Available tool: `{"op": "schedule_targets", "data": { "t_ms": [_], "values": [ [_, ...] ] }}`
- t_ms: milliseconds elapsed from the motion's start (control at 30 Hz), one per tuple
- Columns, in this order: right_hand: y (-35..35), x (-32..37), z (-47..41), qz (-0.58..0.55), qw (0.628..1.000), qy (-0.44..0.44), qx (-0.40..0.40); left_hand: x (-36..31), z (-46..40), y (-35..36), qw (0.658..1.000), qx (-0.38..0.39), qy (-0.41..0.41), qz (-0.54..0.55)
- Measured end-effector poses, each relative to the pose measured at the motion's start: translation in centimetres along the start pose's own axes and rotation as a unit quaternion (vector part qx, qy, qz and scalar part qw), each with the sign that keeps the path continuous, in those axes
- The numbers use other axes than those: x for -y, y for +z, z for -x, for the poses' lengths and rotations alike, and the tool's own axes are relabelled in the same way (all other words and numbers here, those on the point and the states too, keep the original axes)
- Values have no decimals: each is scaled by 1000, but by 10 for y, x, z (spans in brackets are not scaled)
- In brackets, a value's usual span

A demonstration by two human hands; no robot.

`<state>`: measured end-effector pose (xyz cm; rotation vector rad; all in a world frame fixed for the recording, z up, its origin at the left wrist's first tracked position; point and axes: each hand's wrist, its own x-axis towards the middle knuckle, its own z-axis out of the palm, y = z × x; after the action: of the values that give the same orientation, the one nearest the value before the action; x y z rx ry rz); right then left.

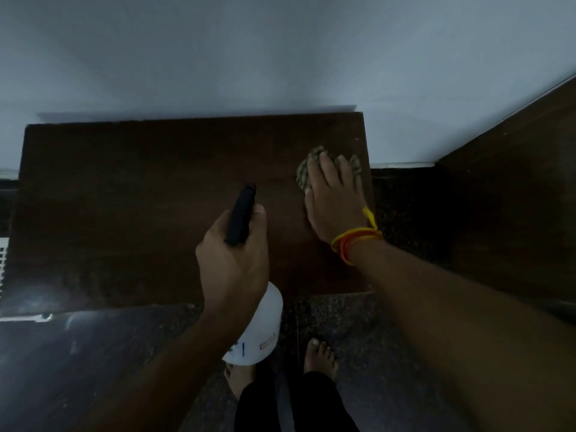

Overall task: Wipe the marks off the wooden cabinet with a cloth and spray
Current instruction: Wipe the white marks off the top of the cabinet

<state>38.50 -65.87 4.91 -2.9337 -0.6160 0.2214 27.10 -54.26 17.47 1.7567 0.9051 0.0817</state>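
On the dark wooden cabinet (156, 213), the right hand (335, 204) presses a crumpled cloth (304, 174) (checked weave).

Home room, wooden cabinet (156, 198), bare feet (321, 357)

Honestly nothing readable here. The only markings are on the white plastic spray bottle (260, 332) hanging below the left hand (232, 257): a small reddish rectangular label outline and a couple of dark blue marks, all too blurry and small to make out any words.
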Motion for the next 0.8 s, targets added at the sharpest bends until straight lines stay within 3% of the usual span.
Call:
{"op": "schedule_targets", "data": {
  "t_ms": [300, 600, 800],
  "values": [
    [10, 28, 79, -16, 999, 23, 26, 9, 16, -8, 999, -21, -29, -19],
    [10, 42, 71, -50, 998, 37, 24, 32, 28, -20, 998, -46, -29, -28],
    [13, 55, 111, -64, 997, -9, 37, 30, 46, -16, 999, -21, -37, -28]
  ]
}}
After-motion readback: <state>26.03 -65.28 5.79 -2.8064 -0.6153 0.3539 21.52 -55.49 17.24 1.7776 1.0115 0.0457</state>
